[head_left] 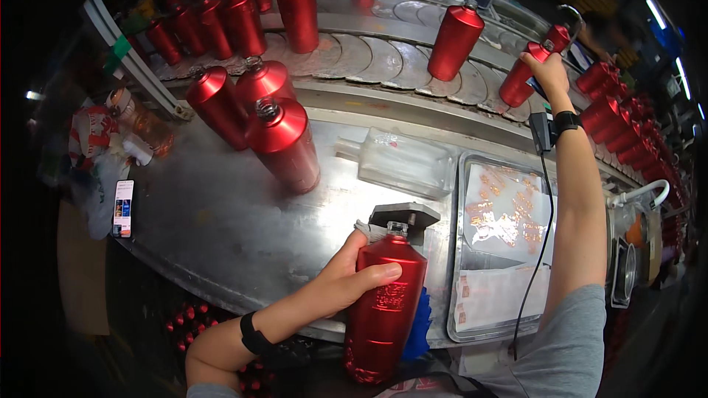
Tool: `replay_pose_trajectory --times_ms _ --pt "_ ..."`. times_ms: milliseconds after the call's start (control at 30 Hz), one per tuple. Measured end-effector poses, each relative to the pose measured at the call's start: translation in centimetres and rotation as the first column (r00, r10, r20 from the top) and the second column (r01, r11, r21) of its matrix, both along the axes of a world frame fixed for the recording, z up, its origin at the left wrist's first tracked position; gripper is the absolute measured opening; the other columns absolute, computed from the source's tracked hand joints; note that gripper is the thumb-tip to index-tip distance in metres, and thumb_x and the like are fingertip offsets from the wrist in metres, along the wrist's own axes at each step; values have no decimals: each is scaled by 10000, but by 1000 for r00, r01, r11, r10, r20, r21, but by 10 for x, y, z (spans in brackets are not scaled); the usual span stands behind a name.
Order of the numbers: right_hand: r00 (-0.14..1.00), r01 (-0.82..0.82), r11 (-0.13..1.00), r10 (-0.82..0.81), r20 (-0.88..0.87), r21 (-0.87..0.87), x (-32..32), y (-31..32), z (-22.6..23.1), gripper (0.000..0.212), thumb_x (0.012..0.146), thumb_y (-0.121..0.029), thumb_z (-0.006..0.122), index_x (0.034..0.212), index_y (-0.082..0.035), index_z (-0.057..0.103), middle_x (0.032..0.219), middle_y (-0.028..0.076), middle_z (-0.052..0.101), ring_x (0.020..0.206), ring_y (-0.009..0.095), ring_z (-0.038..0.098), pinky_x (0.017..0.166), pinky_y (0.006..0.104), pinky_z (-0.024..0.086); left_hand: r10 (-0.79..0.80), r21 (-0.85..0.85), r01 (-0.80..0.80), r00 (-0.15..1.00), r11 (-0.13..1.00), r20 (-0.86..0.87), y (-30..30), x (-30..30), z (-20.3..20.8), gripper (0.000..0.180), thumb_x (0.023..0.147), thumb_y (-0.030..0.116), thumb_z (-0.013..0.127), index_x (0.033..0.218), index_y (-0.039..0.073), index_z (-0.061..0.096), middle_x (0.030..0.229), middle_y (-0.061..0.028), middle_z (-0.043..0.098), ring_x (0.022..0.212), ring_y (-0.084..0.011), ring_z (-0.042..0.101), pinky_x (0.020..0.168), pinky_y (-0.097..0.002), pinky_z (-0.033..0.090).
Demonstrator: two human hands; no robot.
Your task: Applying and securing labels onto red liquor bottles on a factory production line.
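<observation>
At the near edge of a metal counter (192, 214), our left hand (341, 280) holds a red bottle (387, 302) neck up, thumb across its upper front, the other fingers wrapped behind and partly hidden. Our right hand (547, 72), stretched to the conveyor (383, 59), has its fingers closed on the upper part of a second red bottle (516, 87). We judge both stiff, smooth and fairly weighty, probably breakable glass, slippery if damp, and best gripped around the body below the shoulder. Behind the near neck we see a dark bracket (387, 214); to the right, a rimmed tray (452, 287) and a hanging cable (543, 236). A clear glass bottle (409, 162) lies beyond; we find most room leftward, short of three standing red bottles (284, 144).
</observation>
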State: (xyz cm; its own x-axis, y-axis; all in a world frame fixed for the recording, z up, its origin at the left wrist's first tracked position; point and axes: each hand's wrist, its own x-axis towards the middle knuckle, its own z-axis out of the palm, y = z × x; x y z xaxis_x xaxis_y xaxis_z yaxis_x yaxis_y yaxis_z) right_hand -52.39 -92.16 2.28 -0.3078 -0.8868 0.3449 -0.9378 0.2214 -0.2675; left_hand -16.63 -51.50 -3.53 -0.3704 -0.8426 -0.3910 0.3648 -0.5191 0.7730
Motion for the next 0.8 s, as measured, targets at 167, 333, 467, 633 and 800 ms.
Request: replay_pose_trajectory --times_ms 167,333,467,633,800 --pt "996 -67 997 69 55 -28 -37 15 17 901 667 -703 707 1137 63 643 1134 297 663 1115 403 638 951 434 476 -63 -10 63 998 998 2 -8 -16 -1 512 912 274 671 1261 17 398 1190 -157 587 1088 -188 610 947 -362 511" --pt "986 -145 988 149 71 -57 -30 60 32 933 661 -691 718 1180 76 609 1112 293 666 1094 385 647 946 418 474 -22 -64 21 1000 998 -15 -13 -22 -18 548 911 214 701 1323 18 398 1175 -135 609 1060 -177 629 907 -334 532" --pt "957 -256 960 268 111 -111 -16 122 55 825 665 -623 754 1102 62 610 1019 250 685 987 338 675 873 386 495 22 -139 -24 1000 990 -17 -16 -27 -24 566 921 262 695 1335 10 402 1188 -141 606 1077 -182 622 921 -343 523" --pt "816 -467 853 517 257 -234 13 201 92 714 682 -479 821 1128 37 611 981 179 698 931 247 683 836 345 510 165 -289 -12 843 957 512 -9 -20 -6 639 918 311 697 1351 -31 375 1247 -195 560 1099 -267 602 936 -378 490" --pt "519 -719 613 787 333 -328 72 267 123 721 658 -430 871 1134 30 583 948 160 707 879 232 702 804 340 549 612 -812 85 613 578 500 -28 -35 86 989 725 303 868 1431 -63 280 1379 -254 444 1295 -345 457 1069 -425 380"
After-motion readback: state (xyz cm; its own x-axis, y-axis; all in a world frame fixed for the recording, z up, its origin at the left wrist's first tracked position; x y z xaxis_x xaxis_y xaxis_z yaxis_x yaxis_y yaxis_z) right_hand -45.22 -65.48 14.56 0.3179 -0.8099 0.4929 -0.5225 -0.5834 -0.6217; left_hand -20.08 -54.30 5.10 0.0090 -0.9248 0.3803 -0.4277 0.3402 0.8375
